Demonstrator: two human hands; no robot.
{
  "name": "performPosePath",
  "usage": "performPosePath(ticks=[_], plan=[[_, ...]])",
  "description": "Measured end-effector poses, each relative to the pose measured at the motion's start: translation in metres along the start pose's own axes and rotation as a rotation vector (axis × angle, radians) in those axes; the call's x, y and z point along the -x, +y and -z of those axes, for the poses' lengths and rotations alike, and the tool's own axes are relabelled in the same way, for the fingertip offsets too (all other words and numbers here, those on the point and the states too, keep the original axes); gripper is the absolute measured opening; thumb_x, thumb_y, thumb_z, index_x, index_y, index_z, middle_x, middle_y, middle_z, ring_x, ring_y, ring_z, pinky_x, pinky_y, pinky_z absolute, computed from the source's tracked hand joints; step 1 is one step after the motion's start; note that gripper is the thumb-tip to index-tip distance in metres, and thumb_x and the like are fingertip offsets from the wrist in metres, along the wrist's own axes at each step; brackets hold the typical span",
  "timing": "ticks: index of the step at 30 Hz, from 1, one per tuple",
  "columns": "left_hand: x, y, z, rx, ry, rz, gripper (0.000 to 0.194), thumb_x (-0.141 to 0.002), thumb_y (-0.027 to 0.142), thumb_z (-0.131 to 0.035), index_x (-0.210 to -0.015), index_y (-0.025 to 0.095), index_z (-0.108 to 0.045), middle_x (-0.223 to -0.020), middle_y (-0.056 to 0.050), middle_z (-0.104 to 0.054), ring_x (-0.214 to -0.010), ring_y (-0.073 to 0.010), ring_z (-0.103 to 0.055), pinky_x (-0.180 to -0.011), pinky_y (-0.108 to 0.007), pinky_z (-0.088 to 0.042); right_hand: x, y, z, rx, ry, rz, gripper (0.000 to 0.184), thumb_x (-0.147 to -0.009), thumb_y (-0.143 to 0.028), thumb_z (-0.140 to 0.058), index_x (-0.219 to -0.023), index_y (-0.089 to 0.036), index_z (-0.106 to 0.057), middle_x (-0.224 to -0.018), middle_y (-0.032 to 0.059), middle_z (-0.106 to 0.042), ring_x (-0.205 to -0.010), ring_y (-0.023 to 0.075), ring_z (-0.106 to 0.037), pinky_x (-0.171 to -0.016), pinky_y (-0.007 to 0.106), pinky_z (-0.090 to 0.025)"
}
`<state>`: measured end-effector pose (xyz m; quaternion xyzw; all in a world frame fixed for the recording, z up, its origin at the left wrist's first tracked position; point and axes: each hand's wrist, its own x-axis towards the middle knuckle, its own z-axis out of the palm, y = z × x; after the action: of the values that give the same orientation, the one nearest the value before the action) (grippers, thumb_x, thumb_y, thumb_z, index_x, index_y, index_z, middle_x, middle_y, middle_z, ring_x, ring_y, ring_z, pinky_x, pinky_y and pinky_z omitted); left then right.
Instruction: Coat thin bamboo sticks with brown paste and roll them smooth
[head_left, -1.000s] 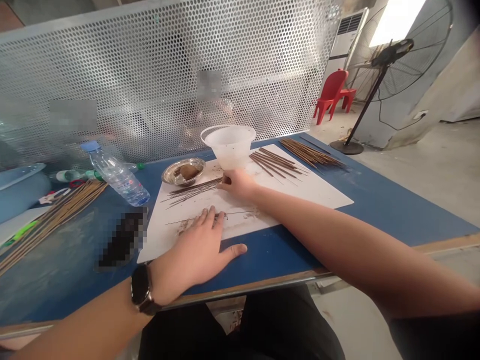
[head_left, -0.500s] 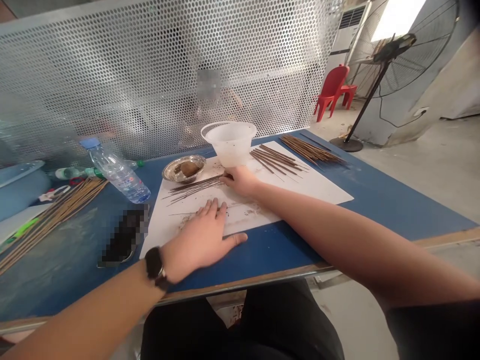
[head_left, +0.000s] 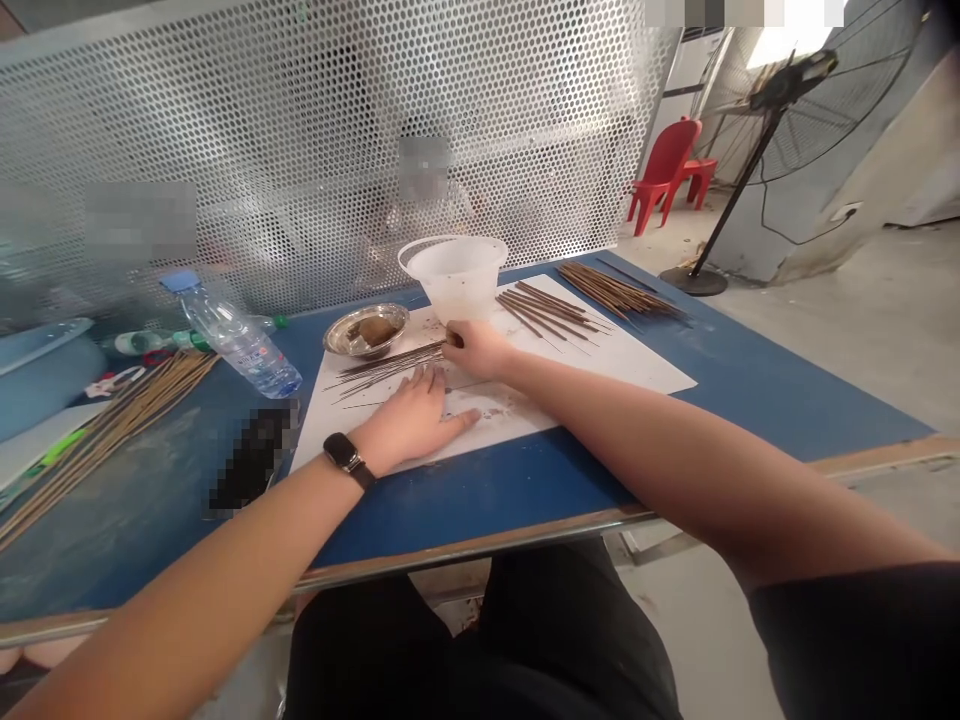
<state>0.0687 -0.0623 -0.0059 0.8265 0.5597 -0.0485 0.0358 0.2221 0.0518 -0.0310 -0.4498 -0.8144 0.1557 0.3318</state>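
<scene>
My left hand (head_left: 411, 417) lies flat and open on the white sheet (head_left: 645, 365), fingers stretched toward a fan of thin bare sticks (head_left: 382, 366). My right hand (head_left: 478, 348) is closed at the right end of those sticks, pinching a small brown lump against them. Just behind it stands a white plastic tub (head_left: 456, 275). A small metal dish (head_left: 366, 332) with a brown lump of paste sits at the sheet's far left corner. Several coated brown sticks (head_left: 546, 310) lie on the sheet to the right of the tub.
A water bottle (head_left: 238, 340) lies tilted left of the dish, with a dark blurred object (head_left: 251, 458) in front of it. Long stick bundles lie at the far left (head_left: 97, 435) and back right (head_left: 619, 292). A perforated metal screen (head_left: 300, 130) backs the blue table (head_left: 480, 490); a fan (head_left: 787, 110) stands right.
My left hand has slid forward along the sheet, up to the fan of thin sticks. My right hand stays at the sticks' right end, shifted only slightly.
</scene>
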Motion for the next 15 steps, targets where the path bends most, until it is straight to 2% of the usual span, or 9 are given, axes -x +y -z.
performPosePath(ticks=[2, 5, 8, 11, 15], plan=[[0.012, 0.005, 0.002, -0.017, -0.014, 0.002, 0.102, -0.099, 0.076, -0.029, -0.166, -0.001, -0.023, -0.173, -0.026, -0.019, -0.161, -0.0397, -0.022, -0.129, -0.049, -0.024, 0.000, -0.002, 0.002, 0.009, -0.005, -0.010, 0.013, -0.084, -0.017, -0.059, -0.071, -0.021, -0.055, -0.066, -0.0010, -0.054, -0.065, 0.0156, -0.044, -0.061, 0.029, -0.030], [0.046, 0.023, 0.006, -0.038, -0.066, 0.053, 0.106, -0.098, 0.082, -0.022, -0.166, 0.001, -0.028, -0.172, -0.025, -0.023, -0.160, -0.0396, -0.027, -0.128, -0.052, -0.027, 0.000, -0.003, 0.003, 0.016, -0.028, -0.027, 0.017, -0.083, -0.016, -0.058, -0.069, -0.022, -0.051, -0.065, -0.0011, -0.052, -0.065, 0.0156, -0.043, -0.059, 0.030, -0.029], [0.070, 0.041, 0.008, -0.050, -0.116, 0.090, 0.115, -0.093, 0.088, -0.026, -0.166, -0.001, -0.028, -0.171, -0.026, -0.022, -0.159, -0.0422, -0.027, -0.126, -0.054, -0.031, -0.002, -0.002, 0.002, 0.004, -0.043, -0.022, 0.017, -0.081, -0.016, -0.059, -0.069, -0.022, -0.050, -0.065, -0.0010, -0.051, -0.064, 0.0154, -0.042, -0.058, 0.030, -0.027], [0.060, 0.044, 0.006, -0.055, -0.073, 0.096, 0.113, -0.095, 0.085, -0.027, -0.164, -0.003, -0.031, -0.170, -0.027, -0.026, -0.159, -0.0431, -0.027, -0.125, -0.054, -0.032, -0.004, 0.001, 0.001, 0.012, -0.029, -0.011, 0.015, -0.079, -0.014, -0.059, -0.070, -0.022, -0.052, -0.065, -0.0010, -0.051, -0.064, 0.0157, -0.041, -0.059, 0.030, -0.028], [0.014, 0.026, 0.001, -0.049, -0.025, 0.089, 0.106, -0.100, 0.076, -0.028, -0.163, -0.009, -0.026, -0.171, -0.032, -0.020, -0.160, -0.0421, -0.023, -0.128, -0.050, -0.027, -0.005, 0.003, 0.003, 0.041, -0.021, -0.001, 0.014, -0.078, -0.013, -0.058, -0.069, -0.022, -0.052, -0.064, -0.0013, -0.050, -0.064, 0.0164, -0.041, -0.061, 0.031, -0.029]])
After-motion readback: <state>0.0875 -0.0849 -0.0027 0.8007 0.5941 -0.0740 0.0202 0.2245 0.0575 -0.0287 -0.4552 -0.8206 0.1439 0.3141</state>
